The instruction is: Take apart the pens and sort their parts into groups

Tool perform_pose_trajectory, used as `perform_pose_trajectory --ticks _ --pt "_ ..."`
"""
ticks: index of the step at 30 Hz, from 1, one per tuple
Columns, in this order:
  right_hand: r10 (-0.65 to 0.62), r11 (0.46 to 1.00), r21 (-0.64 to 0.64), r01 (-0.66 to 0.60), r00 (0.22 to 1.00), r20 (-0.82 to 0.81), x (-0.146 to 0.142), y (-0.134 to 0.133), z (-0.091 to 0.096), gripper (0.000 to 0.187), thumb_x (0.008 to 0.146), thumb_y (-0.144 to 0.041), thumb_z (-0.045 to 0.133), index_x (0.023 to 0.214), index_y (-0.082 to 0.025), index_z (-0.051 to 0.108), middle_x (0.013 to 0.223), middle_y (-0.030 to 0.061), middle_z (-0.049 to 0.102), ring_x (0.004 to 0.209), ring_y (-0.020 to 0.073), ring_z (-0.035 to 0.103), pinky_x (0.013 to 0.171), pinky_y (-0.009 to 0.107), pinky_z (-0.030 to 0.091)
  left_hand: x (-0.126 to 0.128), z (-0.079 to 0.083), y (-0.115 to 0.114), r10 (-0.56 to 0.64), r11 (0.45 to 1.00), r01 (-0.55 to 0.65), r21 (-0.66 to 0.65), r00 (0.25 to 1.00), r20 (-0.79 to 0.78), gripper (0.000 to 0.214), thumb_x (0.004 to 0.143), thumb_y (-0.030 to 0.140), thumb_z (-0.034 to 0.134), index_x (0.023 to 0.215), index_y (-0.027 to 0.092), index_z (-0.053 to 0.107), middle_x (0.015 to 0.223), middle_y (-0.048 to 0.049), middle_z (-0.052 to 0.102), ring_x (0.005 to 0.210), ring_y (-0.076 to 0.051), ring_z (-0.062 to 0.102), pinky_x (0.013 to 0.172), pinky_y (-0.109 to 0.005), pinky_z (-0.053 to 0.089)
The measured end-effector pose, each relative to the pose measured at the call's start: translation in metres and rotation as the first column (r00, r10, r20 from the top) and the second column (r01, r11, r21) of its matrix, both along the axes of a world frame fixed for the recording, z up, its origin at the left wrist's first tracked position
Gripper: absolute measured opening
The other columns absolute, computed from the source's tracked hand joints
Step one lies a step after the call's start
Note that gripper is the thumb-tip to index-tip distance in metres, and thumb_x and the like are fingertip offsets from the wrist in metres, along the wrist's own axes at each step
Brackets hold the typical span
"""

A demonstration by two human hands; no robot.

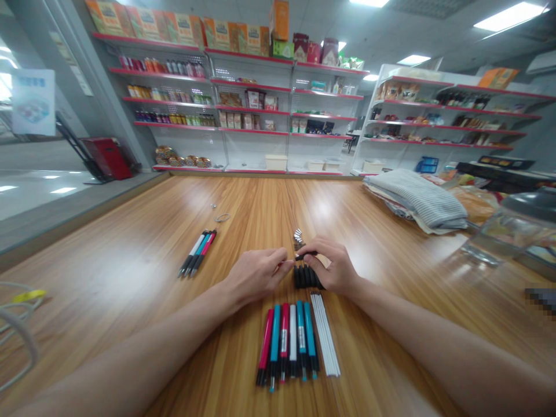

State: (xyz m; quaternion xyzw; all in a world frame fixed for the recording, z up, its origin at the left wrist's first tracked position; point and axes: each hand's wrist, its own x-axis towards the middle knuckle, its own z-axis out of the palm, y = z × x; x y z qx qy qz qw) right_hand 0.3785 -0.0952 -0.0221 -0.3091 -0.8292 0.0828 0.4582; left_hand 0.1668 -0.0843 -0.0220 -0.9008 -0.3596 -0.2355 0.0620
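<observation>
My right hand (336, 263) pinches a black pen grip (306, 254) between thumb and fingers, its end pointing left. Close by on the left, my left hand (260, 272) has its thumb and fingers closed near that end; what they hold, if anything, is too small to tell. Under my right hand lies a row of black pen grips (304, 277), partly hidden by it. Small silver metal pen parts (297, 236) are piled just beyond. Nearer me, red, blue and white pen barrels (284, 336) lie side by side, next to a bundle of thin white refills (325, 336).
Three pens (197, 253) with black grips lie at left, near a wire ring (222, 218). Folded striped cloth (417, 197) and a clear plastic container (490, 231) stand at right. A white cable (26, 324) crosses the left edge. Stocked shelves (252, 136) line the back.
</observation>
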Motion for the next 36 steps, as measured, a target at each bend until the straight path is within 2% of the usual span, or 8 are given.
perform_pose_trajectory --ticks 4,11,15,17,20,22,25,36 --pt "0.005 0.998 -0.057 -0.007 0.999 -0.038 0.001 0.000 -0.001 0.015 0.085 -0.017 0.054 0.095 -0.018 0.065 0.085 0.0057 0.065 0.079 0.0171 0.057 0.073 0.033 0.047 0.000 -0.002 0.001 -0.001 1.000 0.002 0.027 0.999 -0.043 0.035 0.096 0.040 0.033 0.073 0.019 0.050 0.064 0.0002 0.060 0.057 -0.013 0.056 0.051 -0.024 0.027" --pt "-0.086 0.985 -0.163 0.062 0.986 -0.144 0.008 0.005 -0.006 0.013 0.086 -0.022 0.055 0.095 -0.016 0.063 0.088 0.0061 0.065 0.079 0.0159 0.058 0.071 0.031 0.046 -0.001 -0.001 0.001 0.009 1.000 -0.009 0.021 1.000 -0.029 0.036 0.096 0.039 0.032 0.074 0.019 0.053 0.064 -0.0008 0.062 0.057 -0.013 0.058 0.051 -0.023 0.030" --pt "-0.050 0.987 -0.159 0.033 0.994 -0.099 0.005 0.004 -0.004 0.011 0.085 -0.022 0.057 0.091 -0.017 0.064 0.084 0.0049 0.064 0.078 0.0154 0.058 0.070 0.030 0.046 -0.001 -0.005 0.003 -0.032 0.999 0.032 -0.004 0.999 0.031 0.030 0.092 0.045 0.042 0.096 0.020 0.057 0.072 -0.0020 0.068 0.061 -0.015 0.063 0.052 -0.022 0.037" --pt "-0.012 0.989 -0.149 0.002 0.998 -0.065 0.001 0.002 -0.003 0.010 0.084 -0.022 0.058 0.090 -0.018 0.065 0.083 0.0042 0.064 0.077 0.0151 0.057 0.070 0.030 0.046 -0.001 -0.009 0.004 -0.080 0.997 0.080 -0.011 0.996 0.047 0.026 0.092 0.041 0.045 0.101 0.019 0.057 0.078 -0.0031 0.069 0.067 -0.016 0.065 0.056 -0.022 0.041" --pt "-0.010 0.987 -0.158 -0.001 0.997 -0.071 -0.004 -0.001 -0.003 0.014 0.082 -0.024 0.062 0.095 -0.018 0.064 0.084 0.0041 0.064 0.076 0.0150 0.057 0.070 0.030 0.047 -0.001 -0.012 0.005 -0.117 0.992 0.119 -0.034 0.992 0.047 0.019 0.092 0.032 0.044 0.098 0.019 0.058 0.084 -0.0037 0.070 0.073 -0.016 0.066 0.060 -0.023 0.044" --pt "-0.031 0.984 -0.176 0.014 0.995 -0.095 -0.006 -0.002 -0.003 0.017 0.082 -0.027 0.062 0.097 -0.019 0.063 0.084 0.0039 0.064 0.075 0.0148 0.057 0.070 0.030 0.047 -0.001 -0.012 0.005 -0.097 0.994 0.100 -0.038 0.994 0.054 0.020 0.092 0.034 0.045 0.097 0.019 0.059 0.083 -0.0035 0.070 0.071 -0.016 0.066 0.058 -0.022 0.044" --pt "-0.046 0.980 -0.195 0.026 0.994 -0.098 -0.007 -0.001 -0.004 0.015 0.084 -0.030 0.061 0.093 -0.019 0.065 0.080 0.0029 0.064 0.072 0.0142 0.056 0.069 0.030 0.047 -0.001 -0.010 0.005 -0.074 0.997 0.076 -0.028 0.996 0.059 0.022 0.091 0.036 0.047 0.099 0.020 0.059 0.080 -0.0032 0.070 0.068 -0.016 0.066 0.055 -0.022 0.042" --pt "-0.103 0.979 -0.187 0.082 0.989 -0.108 -0.008 0.002 -0.002 0.017 0.083 -0.034 0.063 0.085 -0.019 0.068 0.072 0.0008 0.063 0.067 0.0125 0.055 0.066 0.027 0.045 -0.001 -0.009 0.003 -0.117 0.991 0.119 -0.064 0.993 0.023 0.017 0.092 0.027 0.043 0.100 0.019 0.056 0.083 -0.0035 0.069 0.071 -0.016 0.066 0.058 -0.023 0.043"
